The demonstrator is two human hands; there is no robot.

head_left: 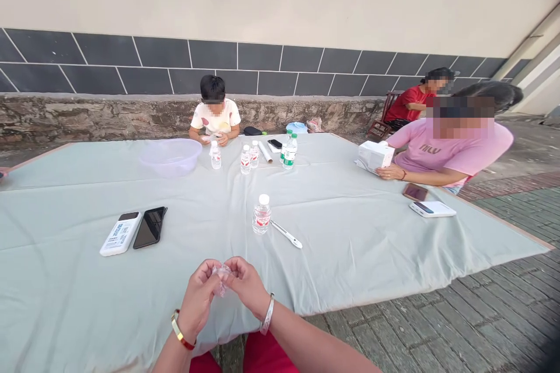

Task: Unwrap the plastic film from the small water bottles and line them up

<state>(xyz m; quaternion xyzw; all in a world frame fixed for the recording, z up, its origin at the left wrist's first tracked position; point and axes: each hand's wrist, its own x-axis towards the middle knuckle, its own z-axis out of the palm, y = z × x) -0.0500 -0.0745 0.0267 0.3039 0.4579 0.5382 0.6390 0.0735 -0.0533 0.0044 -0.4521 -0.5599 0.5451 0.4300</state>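
The grip was a two-handed pinch: the left hand (198, 296) and right hand (249, 288) grasped a clear film (223, 281) between thumbs and fingers, over the near part of the worktop (350, 233). It was probably thin plastic, though fingers hid much of it; it seemed light, soft, slippery and easily torn, best taken by its edges. Beyond stood a bottle (261, 215), a white tool (289, 236) just right; a phone (150, 227) lay left.
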